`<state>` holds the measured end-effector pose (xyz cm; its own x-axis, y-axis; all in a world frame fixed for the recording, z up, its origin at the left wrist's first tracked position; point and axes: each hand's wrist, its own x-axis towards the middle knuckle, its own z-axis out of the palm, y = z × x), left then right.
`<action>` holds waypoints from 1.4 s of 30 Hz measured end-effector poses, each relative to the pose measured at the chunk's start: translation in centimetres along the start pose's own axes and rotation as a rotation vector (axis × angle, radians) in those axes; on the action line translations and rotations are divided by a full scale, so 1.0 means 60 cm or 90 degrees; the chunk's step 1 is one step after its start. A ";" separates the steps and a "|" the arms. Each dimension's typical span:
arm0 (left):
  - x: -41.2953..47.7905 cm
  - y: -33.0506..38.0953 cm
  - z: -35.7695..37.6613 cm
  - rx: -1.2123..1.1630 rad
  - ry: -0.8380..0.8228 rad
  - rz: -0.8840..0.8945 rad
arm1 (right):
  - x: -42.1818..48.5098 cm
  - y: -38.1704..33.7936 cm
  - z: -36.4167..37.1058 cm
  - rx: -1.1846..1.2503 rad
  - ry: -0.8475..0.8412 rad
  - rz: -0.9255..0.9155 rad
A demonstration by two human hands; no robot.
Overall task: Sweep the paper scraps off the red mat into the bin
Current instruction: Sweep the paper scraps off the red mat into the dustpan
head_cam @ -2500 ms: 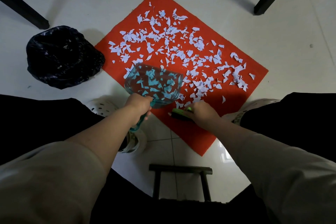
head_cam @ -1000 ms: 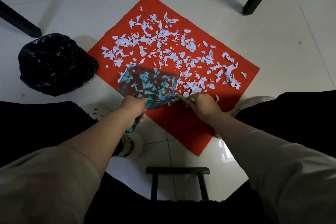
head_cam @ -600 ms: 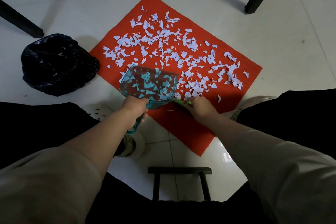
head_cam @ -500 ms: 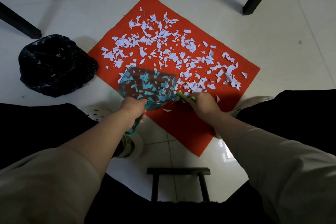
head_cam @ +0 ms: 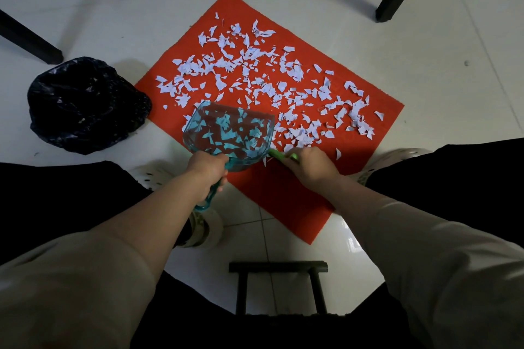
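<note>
far left on my feed, the bin (head_cam: 85,105) sits on the white tile floor (head_cam: 425,65), lined with a black bag, a few pale flecks showing on the plastic. it's just off the left corner of the red mat (head_cam: 278,193), which is strewn with paper scraps (head_cam: 295,73).

moving in: the left hand (head_cam: 208,171) is wrapped round the handle of the teal dustpan (head_cam: 229,133), fingers curled tight, the handle's loop poking out below the fist. the pan is see-through, tilted, with a good load of scraps inside. it hangs over the mat's near left edge, and i can't tell whether its lip touches the mat.

across the middle, scraps lie thick over the far and right parts of the mat. the near corner shows bare red.

at the pan's right corner a green brush (head_cam: 279,155) peeks out, only a short piece of it. the right hand (head_cam: 309,166) is closed over it, knuckles up, low over the mat, bristles hidden from me. one scrap lies just right of that hand.
</note>
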<state>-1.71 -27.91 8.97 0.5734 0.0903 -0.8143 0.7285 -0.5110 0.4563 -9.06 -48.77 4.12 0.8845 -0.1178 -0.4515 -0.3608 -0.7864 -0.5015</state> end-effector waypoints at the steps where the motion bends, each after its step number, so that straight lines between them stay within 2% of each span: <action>1: 0.002 -0.002 -0.001 0.002 0.003 -0.004 | 0.000 -0.007 -0.001 0.012 -0.036 -0.007; 4: 0.005 -0.005 -0.003 0.002 0.009 -0.012 | -0.003 -0.025 0.013 -0.021 -0.178 -0.024; 6: 0.005 -0.005 -0.003 0.000 0.009 -0.012 | -0.003 -0.030 0.026 -0.023 -0.221 -0.018; 8: 0.003 -0.004 -0.003 0.000 0.010 -0.013 | 0.000 -0.032 0.029 -0.015 -0.217 0.003; 12: 0.003 -0.002 -0.001 -0.001 0.002 -0.011 | 0.012 -0.019 0.010 -0.038 -0.027 0.028; 13: 0.003 -0.002 0.000 -0.001 0.001 -0.012 | 0.014 -0.015 0.004 -0.024 -0.008 0.033; 16: 0.002 0.001 0.003 0.003 -0.001 -0.018 | 0.010 -0.015 -0.009 0.029 -0.097 0.053; 19: 0.001 0.008 0.007 -0.005 -0.004 -0.013 | 0.009 -0.007 0.007 -0.011 -0.207 0.050; 21: -0.002 0.011 0.009 -0.010 -0.009 -0.010 | 0.009 0.002 0.014 -0.038 -0.218 0.052; 24: -0.008 0.012 0.011 -0.004 -0.013 -0.005 | 0.007 0.008 0.002 -0.054 -0.120 0.072; 27: -0.010 0.013 0.013 0.004 -0.012 -0.003 | 0.013 0.005 -0.016 0.025 0.032 0.066; 30: -0.008 0.019 0.019 0.002 -0.006 0.000 | 0.011 0.010 -0.026 0.100 0.117 0.100; 38: -0.016 0.034 0.059 -0.003 -0.001 0.020 | -0.017 0.077 -0.055 0.221 0.360 0.385; 42: -0.018 0.034 0.081 0.009 -0.009 0.014 | -0.020 0.116 -0.063 0.282 0.407 0.461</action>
<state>-2.67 -33.22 9.02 0.5838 0.0672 -0.8091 0.7103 -0.5249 0.4689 -11.52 -56.39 3.99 0.3605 -0.8675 -0.3426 -0.8252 -0.1255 -0.5507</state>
